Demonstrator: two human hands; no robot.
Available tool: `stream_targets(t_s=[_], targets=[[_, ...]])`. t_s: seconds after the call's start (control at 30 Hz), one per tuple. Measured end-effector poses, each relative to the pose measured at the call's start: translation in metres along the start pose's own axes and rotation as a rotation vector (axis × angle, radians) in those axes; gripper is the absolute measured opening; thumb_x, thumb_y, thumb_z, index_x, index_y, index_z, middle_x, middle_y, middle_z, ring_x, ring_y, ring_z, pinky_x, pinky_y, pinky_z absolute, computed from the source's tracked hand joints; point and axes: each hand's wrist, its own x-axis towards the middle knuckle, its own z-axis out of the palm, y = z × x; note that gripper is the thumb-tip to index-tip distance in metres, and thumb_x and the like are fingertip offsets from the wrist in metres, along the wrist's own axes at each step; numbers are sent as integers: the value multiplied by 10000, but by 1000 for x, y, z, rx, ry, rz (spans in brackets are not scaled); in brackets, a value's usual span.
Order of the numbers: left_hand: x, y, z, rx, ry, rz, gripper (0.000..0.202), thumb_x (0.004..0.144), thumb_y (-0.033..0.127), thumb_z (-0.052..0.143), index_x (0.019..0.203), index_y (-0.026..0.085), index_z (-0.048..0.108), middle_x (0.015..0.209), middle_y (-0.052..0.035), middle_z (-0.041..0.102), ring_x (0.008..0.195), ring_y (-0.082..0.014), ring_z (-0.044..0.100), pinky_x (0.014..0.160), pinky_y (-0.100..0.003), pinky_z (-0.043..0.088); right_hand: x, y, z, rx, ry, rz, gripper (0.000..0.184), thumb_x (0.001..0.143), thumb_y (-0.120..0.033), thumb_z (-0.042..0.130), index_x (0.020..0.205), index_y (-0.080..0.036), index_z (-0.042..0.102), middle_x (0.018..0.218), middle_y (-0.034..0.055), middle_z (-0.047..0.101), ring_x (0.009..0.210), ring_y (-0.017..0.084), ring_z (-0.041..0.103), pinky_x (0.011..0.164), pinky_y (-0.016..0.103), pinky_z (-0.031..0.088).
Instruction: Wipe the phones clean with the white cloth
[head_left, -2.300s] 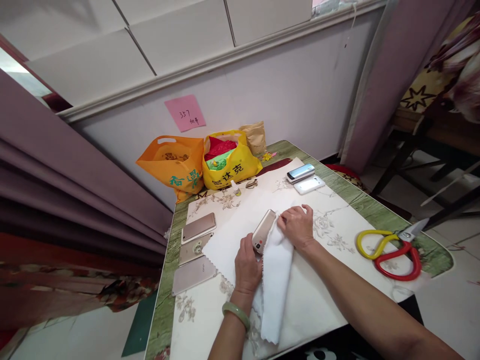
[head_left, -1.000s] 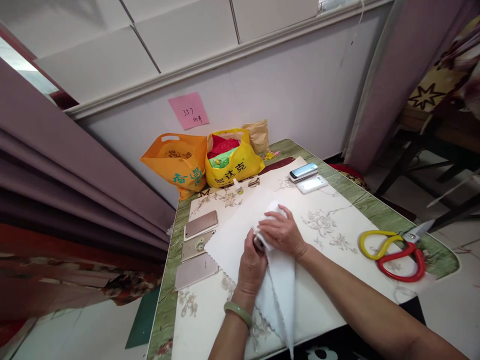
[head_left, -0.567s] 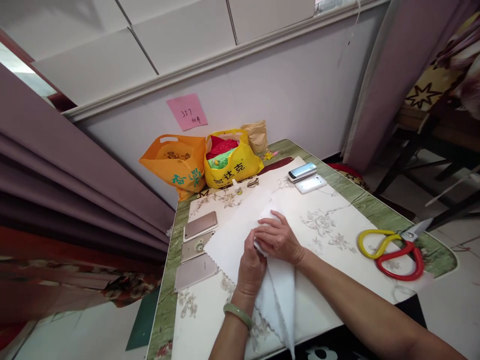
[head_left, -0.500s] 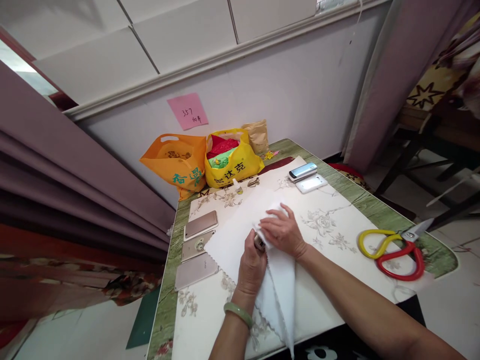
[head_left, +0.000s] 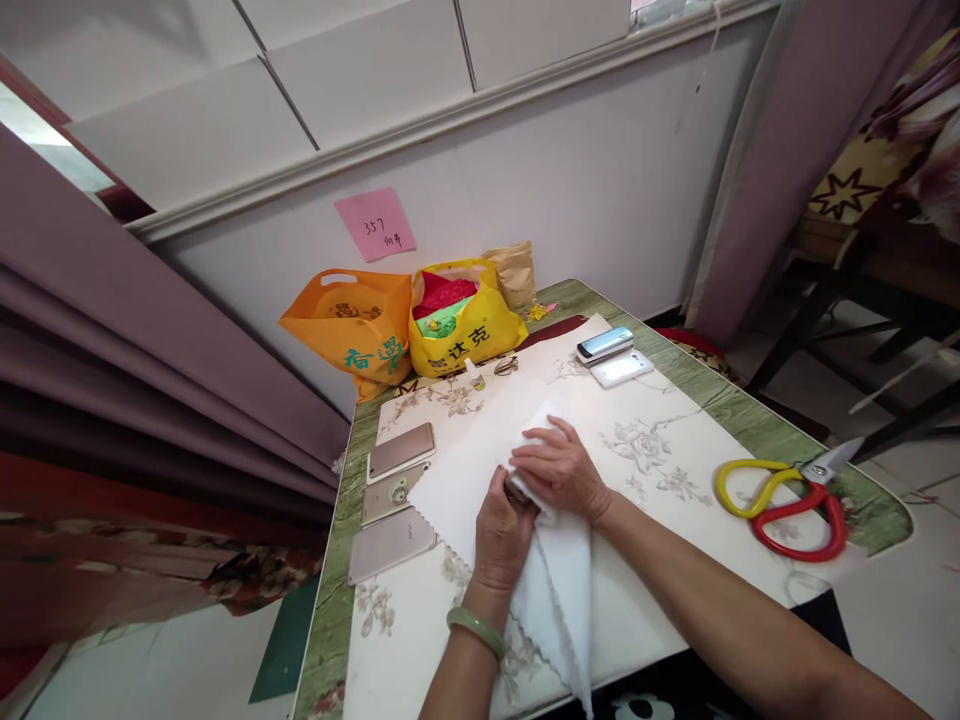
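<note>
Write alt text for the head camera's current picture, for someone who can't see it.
The left hand holds a mostly hidden phone while the right hand holds white cloth against it, above a floral-covered table. Three phones lie to the left, two devices farther back, and scissors to the right; an orange bag and a yellow bag stand behind.

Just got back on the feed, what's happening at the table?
A person's left hand grips a mostly hidden phone, while the right hand holds white cloth against it. Three phones lie to the left, two phones farther back on the right. The scissors lie open at the right.
</note>
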Motion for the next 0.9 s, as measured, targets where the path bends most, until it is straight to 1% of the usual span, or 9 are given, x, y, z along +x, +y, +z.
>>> stream_targets(t_s=[0.1,0.17,0.3,0.4,0.5,0.6,0.7,0.83,0.9], targets=[[2,2,-1,-2,6,14,704,800,203,641,1404,199,280,1273,-155,589,1047,-231,655,831,-358,558,0,20,-2,-129,72,213,180,917,-274,562,999,-296,720,1038,-4,738,1144,226,565,1129,504,172],[3,2,-2,6,9,40,676,817,181,606,1410,199,281,1295,-156,573,1052,-224,651,834,-347,556,-2,31,-1,-175,109,333,189,929,-272,550,1015,-293,716,1056,3,735,1142,234,565,1121,515,148],[3,2,-3,14,-6,43,657,836,194,586,1417,197,279,1286,-158,575,1008,-219,663,801,-331,559,-7,40,6,-154,129,499,213,941,-271,522,1039,-273,711,1000,24,746,1061,222,613,1090,500,176],[3,2,-4,9,-17,31,650,845,241,596,1412,197,281,1291,-159,572,979,-217,669,792,-333,557,-11,42,9,-158,110,601,228,937,-276,503,944,-244,729,907,45,748,966,214,641,1062,488,214],[4,2,-4,52,-11,12,629,849,301,609,1389,182,309,1228,-153,603,953,-224,668,782,-345,553,-14,43,8,-203,83,601,214,914,-267,519,861,-236,724,876,46,744,940,225,635,1059,498,206],[5,2,-4,174,1,24,599,833,336,634,1336,143,374,1122,-151,634,953,-252,653,785,-371,543,-16,42,6,-279,72,557,190,896,-247,528,842,-237,710,842,47,741,967,256,613,1065,532,171],[8,3,-5,269,11,47,563,819,344,647,1284,116,425,1083,-154,632,967,-271,634,808,-390,531,-16,40,4,-322,64,511,173,888,-234,541,834,-238,705,817,46,735,1007,271,593,1077,547,141],[11,5,-7,256,17,22,526,824,355,635,1255,119,448,1078,-144,612,997,-265,611,833,-378,525,-12,36,0,-304,58,431,148,889,-224,573,856,-256,713,835,12,728,1020,248,571,1102,529,113],[12,6,-7,242,16,4,504,830,353,627,1249,130,456,1071,-134,607,995,-255,606,842,-370,523,-9,31,-2,-276,31,380,145,894,-228,582,862,-268,718,842,-3,720,996,225,562,1111,510,109]])
